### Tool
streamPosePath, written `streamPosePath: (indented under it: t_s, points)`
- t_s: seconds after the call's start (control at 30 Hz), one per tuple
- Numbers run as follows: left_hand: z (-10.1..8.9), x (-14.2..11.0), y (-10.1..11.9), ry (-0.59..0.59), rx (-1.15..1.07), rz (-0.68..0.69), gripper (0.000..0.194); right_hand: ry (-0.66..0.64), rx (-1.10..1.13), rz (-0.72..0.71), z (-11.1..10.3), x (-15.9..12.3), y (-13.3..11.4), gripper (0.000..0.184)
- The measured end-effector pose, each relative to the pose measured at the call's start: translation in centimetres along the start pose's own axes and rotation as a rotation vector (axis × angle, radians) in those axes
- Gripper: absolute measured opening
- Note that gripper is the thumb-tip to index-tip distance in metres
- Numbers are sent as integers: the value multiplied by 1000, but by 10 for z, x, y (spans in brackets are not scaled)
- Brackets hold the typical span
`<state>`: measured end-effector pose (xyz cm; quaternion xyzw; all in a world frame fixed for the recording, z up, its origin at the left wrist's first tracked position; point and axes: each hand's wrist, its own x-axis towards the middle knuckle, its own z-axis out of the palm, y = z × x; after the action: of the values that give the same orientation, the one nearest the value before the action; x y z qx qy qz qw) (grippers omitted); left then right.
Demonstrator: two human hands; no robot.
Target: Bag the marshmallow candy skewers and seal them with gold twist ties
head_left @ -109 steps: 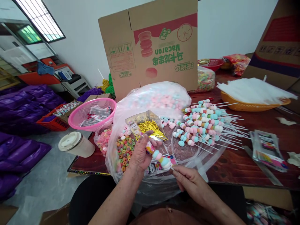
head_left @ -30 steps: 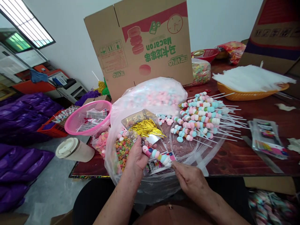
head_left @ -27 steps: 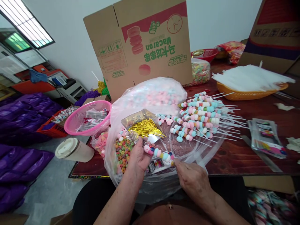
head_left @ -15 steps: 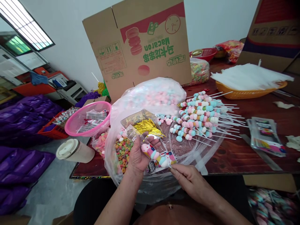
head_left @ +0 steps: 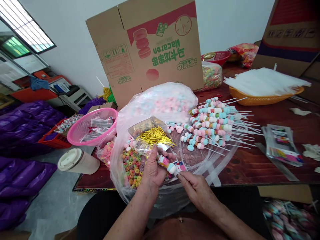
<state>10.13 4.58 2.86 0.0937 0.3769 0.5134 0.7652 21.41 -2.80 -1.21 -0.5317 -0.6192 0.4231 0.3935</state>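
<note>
My left hand (head_left: 154, 169) is curled round a marshmallow skewer (head_left: 171, 167) in a clear printed bag; the far end of the skewer is hidden behind my fingers. My right hand (head_left: 196, 186) pinches the lower end, where the stick and the bag mouth come together. Just beyond my left hand lies an open pouch of gold twist ties (head_left: 156, 136). Ring-shaped cereal (head_left: 132, 166) in several colours is left of that hand. A pile of marshmallow skewers (head_left: 212, 123) lies to the right, sticks pointing right.
A large bag of marshmallows (head_left: 162, 100) stands before a cardboard box (head_left: 150, 43). On the left are a pink basket (head_left: 72, 133) and a lidded cup (head_left: 78, 161) near the table edge. An orange basket (head_left: 265, 96) of white sleeves and flat printed bags (head_left: 282, 143) are on the right.
My left hand's fingers have closed from a loose, open cradle to a wrap round the bagged skewer. Both hands have shifted slightly, and less of the skewer shows.
</note>
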Motion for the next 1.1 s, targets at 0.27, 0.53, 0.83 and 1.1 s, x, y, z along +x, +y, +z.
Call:
streamPosePath:
  t_s: [0.27, 0.53, 0.83, 1.1]
  points:
    - [-3, -1, -23, 25, 201, -52, 38, -18, 226, 153, 5, 10, 5, 37]
    - [-9, 0, -20, 96, 157, -93, 40, 128, -145, -64, 7, 1, 11, 29]
    - [-11, 6, 20, 66, 11, 8, 20, -92, 246, 142, -14, 4, 11, 33]
    - [0, 7, 28, -63, -207, 180, 42, -228, 38, 62, -10, -4, -12, 30]
